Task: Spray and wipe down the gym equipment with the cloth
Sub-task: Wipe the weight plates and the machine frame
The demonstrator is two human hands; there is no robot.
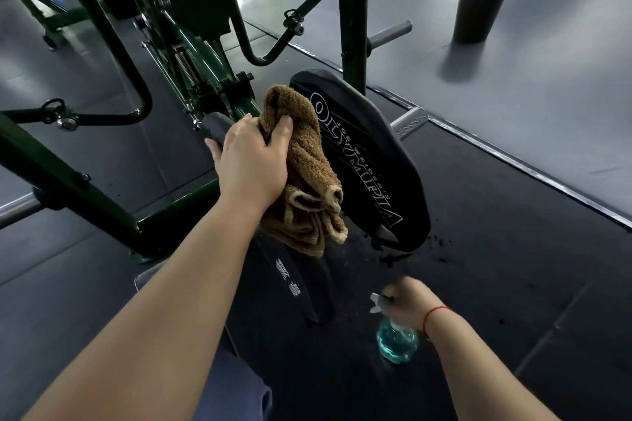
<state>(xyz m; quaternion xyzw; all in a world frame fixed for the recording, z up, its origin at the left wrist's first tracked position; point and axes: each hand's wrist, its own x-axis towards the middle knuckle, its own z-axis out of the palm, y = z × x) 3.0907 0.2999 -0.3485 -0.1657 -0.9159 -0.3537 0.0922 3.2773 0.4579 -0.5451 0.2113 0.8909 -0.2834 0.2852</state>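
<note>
Cloth [304, 174]: gripping it in a bunch with the left hand [253, 161], thumb digging into the upper folds, the other fingers mostly hidden, loose ends hanging below the wrist. Holding it right at the left edge of the black pad [369, 161], touching or almost touching, hard to tell which. Clasping the bottle [396, 342] round its head with the right hand [410, 301], low near the floor and well apart from the cloth; too blurred for reading the nozzle's aim.

Judging the step as wiping the pad. Doing it well probably calling for:
- Opening the bunch flatter for fuller contact with the surface.
- Pressing through the palm rather than the fingertips.
- Sweeping along the pad's length in overlapping strokes, far end to near end.
- Going round the rim too, a likely place for sweat.
- Turning to a fresh fold once damp.
- Minding the dangling ends, liable to snag on the green frame [68, 178] and its spring [186, 67] just left of the hand.
- Holding the bottle upright, clear of the stroke.

Further out:
- Grey grip [215, 125] lying just under the left hand.
- Grey peg [410, 121] sticking out beyond the pad.
- Dark bin [478, 10] standing well apart on the pale floor.
</note>
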